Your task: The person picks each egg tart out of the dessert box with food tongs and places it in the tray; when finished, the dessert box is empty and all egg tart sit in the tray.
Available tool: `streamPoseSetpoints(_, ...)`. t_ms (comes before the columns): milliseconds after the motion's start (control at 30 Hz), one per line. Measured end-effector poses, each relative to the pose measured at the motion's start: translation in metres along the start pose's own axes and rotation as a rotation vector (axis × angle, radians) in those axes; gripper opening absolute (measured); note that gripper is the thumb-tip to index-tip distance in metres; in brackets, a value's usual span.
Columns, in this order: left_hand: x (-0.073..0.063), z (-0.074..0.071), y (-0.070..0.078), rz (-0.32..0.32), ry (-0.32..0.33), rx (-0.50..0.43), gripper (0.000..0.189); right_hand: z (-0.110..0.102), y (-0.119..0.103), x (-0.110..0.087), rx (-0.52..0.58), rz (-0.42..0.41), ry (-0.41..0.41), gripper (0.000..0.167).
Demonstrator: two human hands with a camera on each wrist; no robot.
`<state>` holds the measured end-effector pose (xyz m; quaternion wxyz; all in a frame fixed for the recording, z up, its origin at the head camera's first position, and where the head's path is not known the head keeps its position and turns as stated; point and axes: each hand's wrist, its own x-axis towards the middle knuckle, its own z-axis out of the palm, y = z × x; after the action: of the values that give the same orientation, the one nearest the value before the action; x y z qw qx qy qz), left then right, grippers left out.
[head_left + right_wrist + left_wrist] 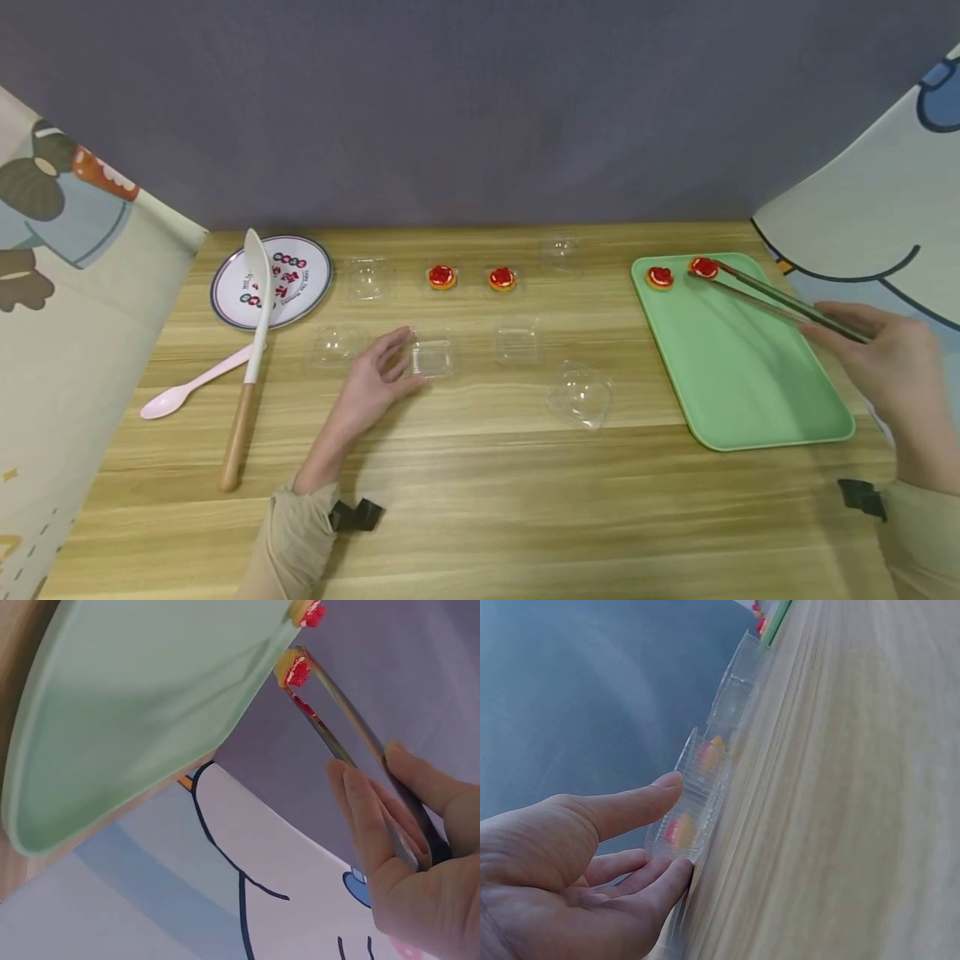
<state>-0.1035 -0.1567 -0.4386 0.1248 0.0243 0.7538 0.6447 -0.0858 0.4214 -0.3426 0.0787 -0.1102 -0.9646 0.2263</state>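
My right hand (892,358) grips a pair of long metal tongs (780,296), also seen in the right wrist view. Between the tong tips is a small tart (291,669) with a red topping, at the far edge of the green tray (750,375). Another red-topped tart (660,278) sits to its left on the tray. On the left, my left hand (375,383) is at a small clear plastic container (432,357), its thumb and fingertips spread right at the container's left side.
Two more tarts (442,277) sit in clear containers farther back. Several clear domed plastic pieces (581,393) lie around on the wooden table (525,508). At the left are a printed plate (311,287), a long wooden-handled spoon (238,433) lying across it, and a pink spoon (167,402).
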Motion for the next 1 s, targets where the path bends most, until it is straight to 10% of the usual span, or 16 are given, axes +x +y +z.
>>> streamPoseSetpoints(1000,0.000,0.000,0.001,0.015,-0.001,0.014,0.090,0.002,0.016,0.006,0.010,0.032,0.040,0.051)
